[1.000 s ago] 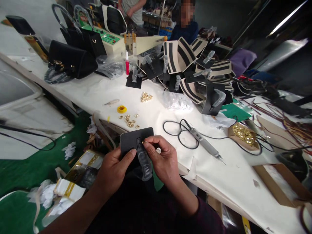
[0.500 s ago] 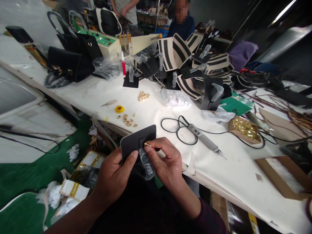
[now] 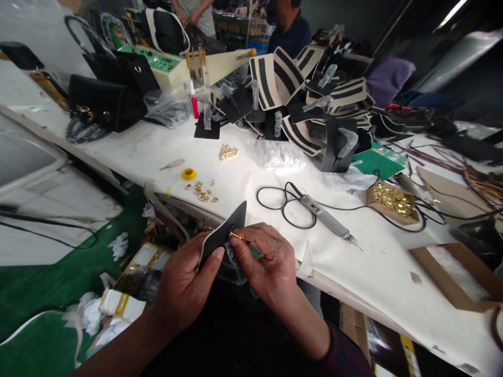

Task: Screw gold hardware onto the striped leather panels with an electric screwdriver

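Grip tight beside the bench (image 3: 334, 262), the left hand (image 3: 183, 283) holds a black panel (image 3: 217, 241), turned more edge-on than a second ago, apparently easing access to its plastic-wrapped strap (image 3: 231, 255), where the right hand (image 3: 273, 259) pinches a gold-coloured fitting (image 3: 236, 236).

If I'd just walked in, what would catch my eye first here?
Probably the heap of striped cream-and-black panels toward the far side of the white table. Up front, the left grip holds a black panel while the right grip pinches a small gold piece close to it. Loose gold pieces lie just beyond.
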A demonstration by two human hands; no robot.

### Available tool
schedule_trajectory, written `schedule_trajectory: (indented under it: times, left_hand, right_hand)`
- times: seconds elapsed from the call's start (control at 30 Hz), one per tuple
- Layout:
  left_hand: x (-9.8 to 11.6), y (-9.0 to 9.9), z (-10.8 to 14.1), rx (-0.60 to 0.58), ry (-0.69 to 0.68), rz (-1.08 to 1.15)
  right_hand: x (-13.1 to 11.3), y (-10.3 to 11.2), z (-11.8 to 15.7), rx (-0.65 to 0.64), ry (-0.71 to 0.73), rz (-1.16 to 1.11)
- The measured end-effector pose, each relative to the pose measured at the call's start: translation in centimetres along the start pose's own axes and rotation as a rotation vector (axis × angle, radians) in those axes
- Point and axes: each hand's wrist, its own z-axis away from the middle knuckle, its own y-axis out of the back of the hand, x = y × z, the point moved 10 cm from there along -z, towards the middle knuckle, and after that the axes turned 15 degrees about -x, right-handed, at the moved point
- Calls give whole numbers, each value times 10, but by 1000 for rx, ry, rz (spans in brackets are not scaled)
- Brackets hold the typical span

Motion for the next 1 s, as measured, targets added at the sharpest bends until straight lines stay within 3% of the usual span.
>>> schedule_trajectory:
  times: [0.2, 0.4, 0.57, 0.7, 0.87, 1.0]
  left_hand:
    - [-1, -4, 4, 5, -30, -21]
    - [7, -12, 4, -5, -99, -65]
    - [20, -19, 6, -26, -203, -179]
    - [31, -23, 11, -84, -304, -318]
    - [35, -28, 13, -180, -399, -339]
    - [38, -41, 9, -180, -489, -391]
  right_hand:
    - [8, -3, 6, 29, -34, -103]
    - [18, 2, 19, 158, -129, -164]
    - [8, 5, 20, 165, -71, -140]
    - [5, 9, 20, 89, -95, -212]
    - [7, 4, 25, -76, -125, -427]
    - [27, 8, 42, 73, -283, -401]
